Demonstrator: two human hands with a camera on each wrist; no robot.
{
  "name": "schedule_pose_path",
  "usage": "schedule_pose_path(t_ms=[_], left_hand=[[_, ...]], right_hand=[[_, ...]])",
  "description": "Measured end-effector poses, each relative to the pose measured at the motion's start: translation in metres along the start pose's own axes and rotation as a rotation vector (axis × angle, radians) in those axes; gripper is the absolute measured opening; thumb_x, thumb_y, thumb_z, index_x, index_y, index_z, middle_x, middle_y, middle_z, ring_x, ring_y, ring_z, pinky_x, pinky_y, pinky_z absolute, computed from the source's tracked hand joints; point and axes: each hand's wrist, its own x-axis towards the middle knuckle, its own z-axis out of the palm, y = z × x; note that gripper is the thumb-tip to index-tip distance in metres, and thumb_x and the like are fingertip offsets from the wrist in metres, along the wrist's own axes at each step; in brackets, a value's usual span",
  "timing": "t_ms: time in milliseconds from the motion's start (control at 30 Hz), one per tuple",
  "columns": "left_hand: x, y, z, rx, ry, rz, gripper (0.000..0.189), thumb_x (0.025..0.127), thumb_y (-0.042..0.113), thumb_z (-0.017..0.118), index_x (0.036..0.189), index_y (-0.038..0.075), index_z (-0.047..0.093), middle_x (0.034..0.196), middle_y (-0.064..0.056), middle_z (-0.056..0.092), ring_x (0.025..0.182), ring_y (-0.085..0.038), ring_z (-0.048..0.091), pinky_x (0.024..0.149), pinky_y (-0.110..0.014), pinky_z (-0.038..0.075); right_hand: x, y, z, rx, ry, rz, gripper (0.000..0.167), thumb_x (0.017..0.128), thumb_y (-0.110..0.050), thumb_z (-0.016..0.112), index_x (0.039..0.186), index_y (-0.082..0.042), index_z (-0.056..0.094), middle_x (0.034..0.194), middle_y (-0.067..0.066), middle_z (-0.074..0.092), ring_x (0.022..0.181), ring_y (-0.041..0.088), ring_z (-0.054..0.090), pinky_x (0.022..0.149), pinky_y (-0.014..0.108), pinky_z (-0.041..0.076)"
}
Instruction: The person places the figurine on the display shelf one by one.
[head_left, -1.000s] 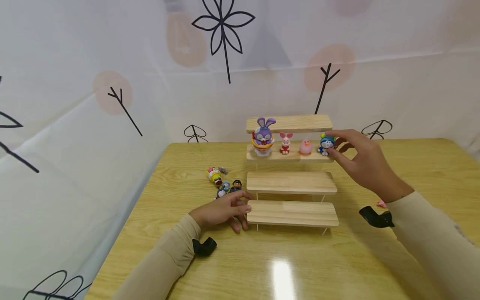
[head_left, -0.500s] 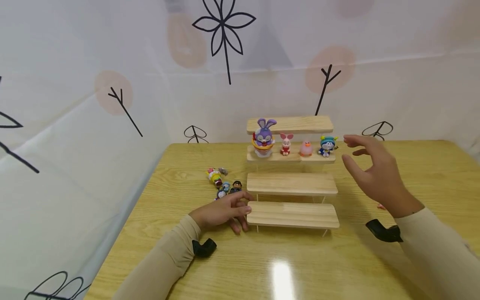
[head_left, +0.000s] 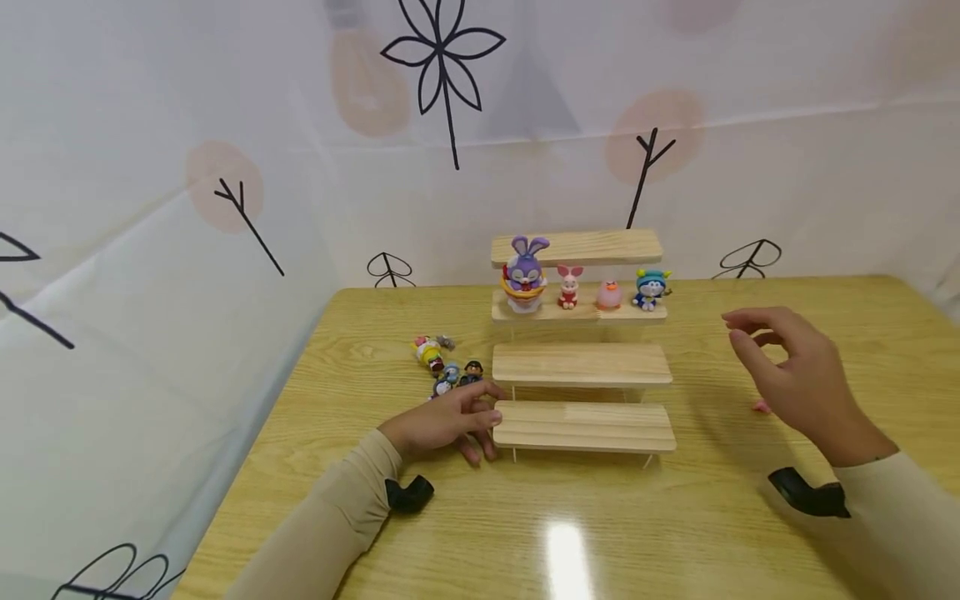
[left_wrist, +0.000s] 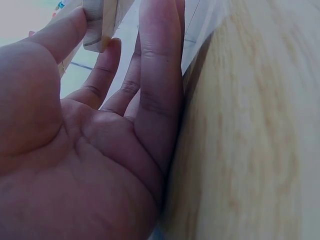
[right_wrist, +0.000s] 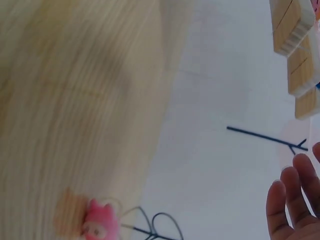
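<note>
My left hand [head_left: 442, 423] lies at the left end of the lowest board of a tiered wooden display shelf [head_left: 585, 425]. In the left wrist view its thumb and forefinger pinch the board's end [left_wrist: 95, 45]. Right of the shelf, my right hand [head_left: 802, 375] hovers with loosely bent fingers, holding nothing. A small pink figurine [right_wrist: 101, 220] lies on the table near it. On the second board from the top stand a purple rabbit figurine [head_left: 525, 279], a piglet figurine [head_left: 568, 289], a pink duck figurine [head_left: 609, 296] and a blue figurine with a green-horned hat [head_left: 650, 289].
Several more figurines [head_left: 430, 354] lie in a group on the wooden table [head_left: 360, 533], left of the shelf and behind my left hand. A white patterned cloth [head_left: 540, 183] hangs behind the table and along its left side.
My right hand has let go of the blue figurine, which stays at the right end of its board, and has drawn back right and downward. My left hand has kept its place.
</note>
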Motion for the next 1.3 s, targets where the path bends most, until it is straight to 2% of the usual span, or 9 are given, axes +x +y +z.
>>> schedule_pose_path(t_ms=[233, 333, 433, 567, 700, 900, 1000, 1067, 1300], left_hand=[[0.001, -0.001, 0.001, 0.001, 0.008, -0.008, 0.041, 0.104, 0.029, 0.055, 0.141, 0.016, 0.043, 0.105, -0.012, 0.065, 0.083, -0.021, 0.071, 0.068, -0.035, 0.063], [0.001, -0.001, 0.001, 0.006, 0.008, -0.008, 0.041, 0.105, 0.029, 0.055, 0.142, 0.017, 0.043, 0.105, -0.013, 0.066, 0.083, -0.021, 0.071, 0.068, -0.035, 0.063], [0.001, 0.0, 0.0, 0.008, 0.005, -0.01, 0.041, 0.105, 0.029, 0.054, 0.142, 0.017, 0.043, 0.104, -0.013, 0.066, 0.083, -0.021, 0.071, 0.068, -0.035, 0.063], [0.001, -0.001, 0.0, 0.007, 0.001, -0.008, 0.041, 0.105, 0.029, 0.054, 0.143, 0.017, 0.042, 0.103, -0.013, 0.066, 0.082, -0.021, 0.072, 0.068, -0.035, 0.063], [0.002, -0.001, -0.001, 0.007, -0.001, -0.002, 0.042, 0.104, 0.03, 0.055, 0.142, 0.017, 0.043, 0.102, -0.013, 0.067, 0.082, -0.021, 0.072, 0.068, -0.036, 0.063], [0.001, 0.0, 0.0, 0.002, 0.001, -0.005, 0.042, 0.104, 0.03, 0.056, 0.142, 0.018, 0.043, 0.102, -0.013, 0.067, 0.082, -0.021, 0.072, 0.068, -0.036, 0.063], [0.001, -0.001, 0.0, 0.0, -0.006, -0.006, 0.043, 0.104, 0.03, 0.056, 0.143, 0.017, 0.042, 0.101, -0.012, 0.066, 0.083, -0.021, 0.072, 0.068, -0.036, 0.063], [0.001, -0.001, 0.0, -0.002, -0.008, -0.007, 0.043, 0.104, 0.03, 0.056, 0.143, 0.016, 0.042, 0.102, -0.012, 0.066, 0.083, -0.021, 0.072, 0.068, -0.037, 0.063], [0.002, 0.0, 0.0, 0.008, -0.002, -0.006, 0.042, 0.105, 0.028, 0.055, 0.142, 0.015, 0.042, 0.104, -0.013, 0.063, 0.084, -0.022, 0.072, 0.07, -0.038, 0.063]], right_hand=[[-0.013, 0.022, -0.02, -0.072, -0.086, 0.093, 0.02, 0.098, -0.005, 0.061, 0.116, -0.002, 0.068, 0.105, -0.034, 0.055, 0.092, -0.021, 0.05, 0.078, -0.005, 0.036], [-0.017, 0.032, -0.026, -0.104, -0.171, 0.117, 0.019, 0.098, -0.007, 0.063, 0.116, -0.005, 0.068, 0.104, -0.038, 0.054, 0.089, -0.022, 0.049, 0.074, -0.003, 0.037], [-0.021, 0.043, -0.03, -0.129, -0.267, 0.096, 0.019, 0.097, -0.007, 0.064, 0.116, -0.007, 0.069, 0.104, -0.041, 0.053, 0.088, -0.021, 0.049, 0.07, 0.001, 0.039], [-0.024, 0.056, -0.034, -0.13, -0.352, 0.064, 0.021, 0.096, -0.003, 0.064, 0.116, -0.008, 0.068, 0.106, -0.041, 0.053, 0.092, -0.022, 0.048, 0.071, 0.001, 0.041], [-0.026, 0.065, -0.038, -0.142, -0.41, 0.089, 0.022, 0.093, -0.003, 0.068, 0.114, -0.008, 0.068, 0.104, -0.035, 0.057, 0.09, -0.02, 0.048, 0.07, 0.002, 0.042], [-0.026, 0.071, -0.04, -0.209, -0.504, 0.189, 0.021, 0.092, -0.017, 0.074, 0.112, -0.011, 0.069, 0.102, -0.005, 0.068, 0.084, -0.016, 0.05, 0.065, 0.013, 0.048], [-0.027, 0.074, -0.04, -0.221, -0.545, 0.216, 0.023, 0.093, -0.02, 0.074, 0.113, -0.011, 0.068, 0.103, 0.004, 0.068, 0.083, -0.014, 0.051, 0.064, 0.018, 0.051], [-0.028, 0.075, -0.04, -0.217, -0.557, 0.221, 0.023, 0.093, -0.02, 0.074, 0.113, -0.011, 0.068, 0.101, 0.003, 0.068, 0.082, -0.012, 0.052, 0.064, 0.019, 0.052], [-0.031, 0.081, -0.04, -0.161, -0.574, 0.163, 0.024, 0.091, -0.011, 0.075, 0.113, -0.008, 0.067, 0.093, -0.006, 0.066, 0.081, -0.008, 0.055, 0.063, 0.014, 0.05]])
